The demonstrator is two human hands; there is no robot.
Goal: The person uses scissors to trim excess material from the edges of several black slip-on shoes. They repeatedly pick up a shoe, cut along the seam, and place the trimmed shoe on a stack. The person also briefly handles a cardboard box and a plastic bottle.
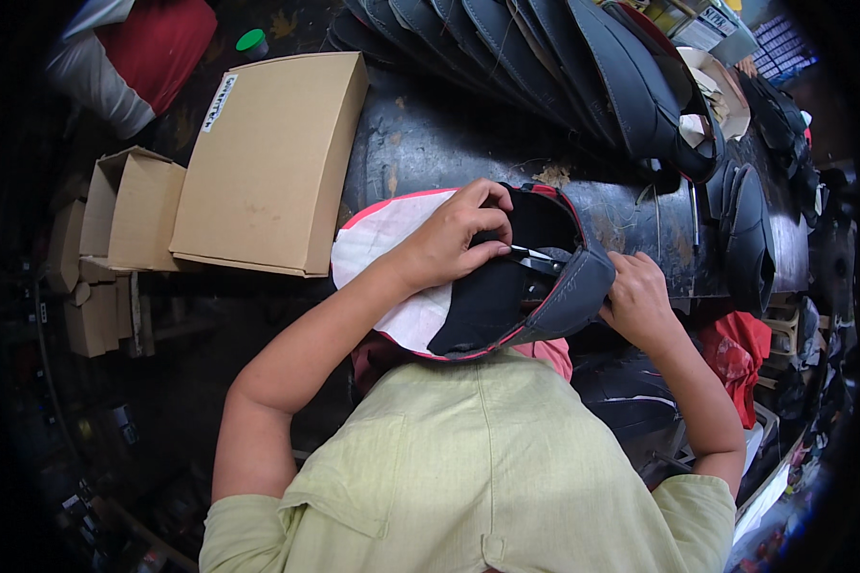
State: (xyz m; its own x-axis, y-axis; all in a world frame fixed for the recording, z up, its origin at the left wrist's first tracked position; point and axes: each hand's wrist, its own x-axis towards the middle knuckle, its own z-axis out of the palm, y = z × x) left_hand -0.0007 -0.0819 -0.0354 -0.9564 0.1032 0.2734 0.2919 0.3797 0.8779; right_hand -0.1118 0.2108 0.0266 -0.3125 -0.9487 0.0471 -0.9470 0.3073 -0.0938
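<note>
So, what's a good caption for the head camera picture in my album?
Left hand at a shiny tool inside a black piece, right hand at its outside, brown box nearby.

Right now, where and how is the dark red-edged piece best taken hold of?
I'd grip the dark red-edged piece by the raised, curved wall at its right end, coming from the right, where the right hand is; it stands up, leaving the opening to the left hand.

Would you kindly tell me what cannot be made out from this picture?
Head view:
Metal tool: one end covered by the left hand.
Inside the right hand: hidden by its curled fingers.
Inside the large carton: hidden by its closed top.
Red-and-white bundle: cut off by the upper edge.
</note>
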